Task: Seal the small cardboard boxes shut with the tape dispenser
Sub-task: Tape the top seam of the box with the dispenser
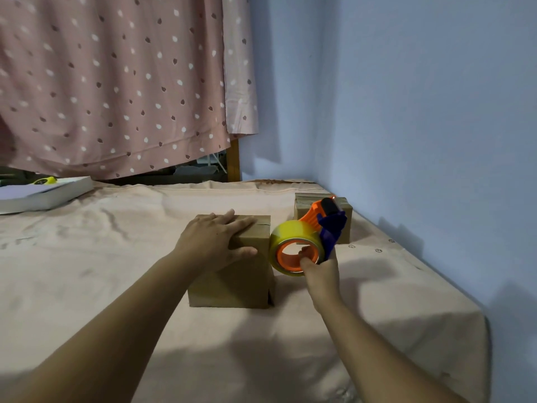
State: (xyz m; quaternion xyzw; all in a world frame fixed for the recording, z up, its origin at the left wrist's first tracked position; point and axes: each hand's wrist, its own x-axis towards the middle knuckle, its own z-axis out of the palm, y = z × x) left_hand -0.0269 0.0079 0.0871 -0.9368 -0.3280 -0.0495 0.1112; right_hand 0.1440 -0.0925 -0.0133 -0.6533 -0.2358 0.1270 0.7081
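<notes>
Book [43, 196] far left on desk [116, 271]; second box [302, 205] partly hidden behind tape dispenser [305, 245]; near box [232, 280] mid-desk, brown, flaps down; left hand [215, 239] fingers released, flat on top; right hand [319, 269] fingers grasping tape dispenser just beside it.

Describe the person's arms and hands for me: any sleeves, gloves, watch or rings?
The left arm and right arm are bare all the way to the frame edge, no sleeve in sight. The left hand and right hand wear no gloves, and no watch, bracelet or ring shows on either.
</notes>
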